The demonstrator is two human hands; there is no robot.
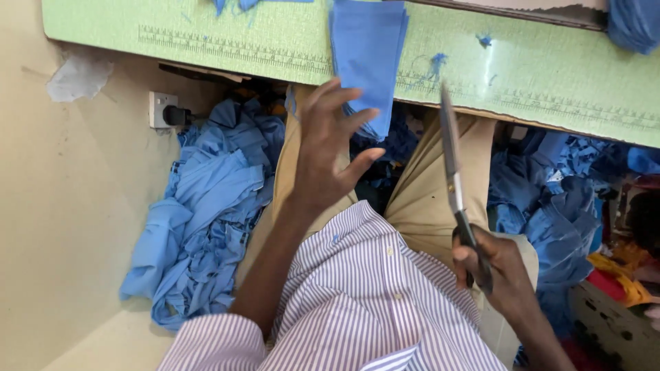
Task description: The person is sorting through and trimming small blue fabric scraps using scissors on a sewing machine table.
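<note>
Folded blue fabric pieces (366, 58) are overhung at the green cutting table's (550, 75) edge, touched by the spread left hand (330, 148). Tailor's scissors (454, 178) are gripped, blades together, in the fisted right hand (491, 268). Blue offcuts (206, 213) are heaped on the floor.

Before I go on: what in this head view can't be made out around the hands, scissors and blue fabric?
- Stack of blue fabric pieces: top cut off by the frame edge; lower end partly behind the left hand.
- Scissors: handles buried in the right hand grip; blades edge-on, so open or closed is unclear.
- Cutting table: printed ruler marks too small to read.
- Floor under the table: covered by blue scraps.
</note>
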